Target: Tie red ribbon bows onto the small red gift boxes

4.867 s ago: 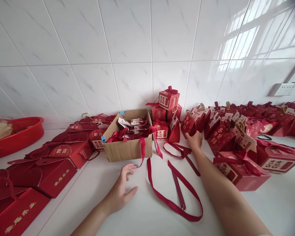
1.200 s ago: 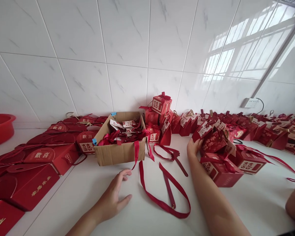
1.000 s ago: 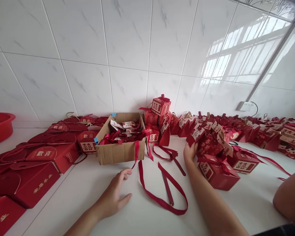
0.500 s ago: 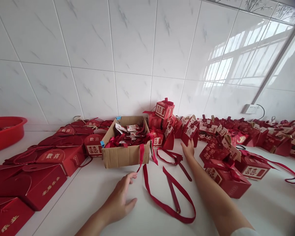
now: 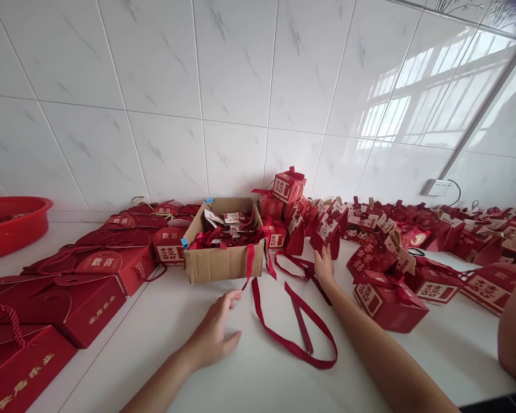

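My right hand reaches forward with its fingers against the lower front of a small red gift box, which has a white printed tag. The fingers appear to grip its base; their far side is hidden. My left hand hovers over the white table, fingers apart, holding nothing. Its fingertips are near the tail of a red ribbon hanging from an open cardboard box. That box holds printed tags and ribbons. Between my hands a long red ribbon lies in a loop.
Red handled boxes line the left, with a red plastic basin behind. Stacked gift boxes stand by the tiled wall. Many more red boxes fill the right. Another person's arm is at the right edge.
The small red gift box has shifted slightly left and nearer with my right hand. My left hand has hardly moved. Another person's arm and a red box beside it have come in at the right.
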Action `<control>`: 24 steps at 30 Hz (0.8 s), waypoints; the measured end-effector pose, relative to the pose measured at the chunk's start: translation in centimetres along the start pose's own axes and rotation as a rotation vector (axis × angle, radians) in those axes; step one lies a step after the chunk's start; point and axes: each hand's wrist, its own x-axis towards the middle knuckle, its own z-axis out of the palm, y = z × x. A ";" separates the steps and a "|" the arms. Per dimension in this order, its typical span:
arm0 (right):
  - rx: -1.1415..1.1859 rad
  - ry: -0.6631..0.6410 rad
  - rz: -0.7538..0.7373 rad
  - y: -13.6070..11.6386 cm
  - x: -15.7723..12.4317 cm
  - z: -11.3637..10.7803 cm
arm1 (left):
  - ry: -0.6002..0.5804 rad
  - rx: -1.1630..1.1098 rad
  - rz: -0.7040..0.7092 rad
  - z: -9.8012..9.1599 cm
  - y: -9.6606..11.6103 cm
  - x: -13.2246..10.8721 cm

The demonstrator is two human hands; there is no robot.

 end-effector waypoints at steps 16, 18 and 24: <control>0.100 -0.136 -0.143 -2.3 -0.7 1.5 | -0.027 0.005 0.011 0.0 0.2 -0.2; 0.080 -0.052 -0.129 -2.8 -0.6 1.0 | -0.026 0.000 0.017 0.0 0.1 -0.2; -0.038 0.103 -0.075 -4.9 0.4 2.2 | -0.032 -0.003 -0.005 -0.1 0.3 -0.1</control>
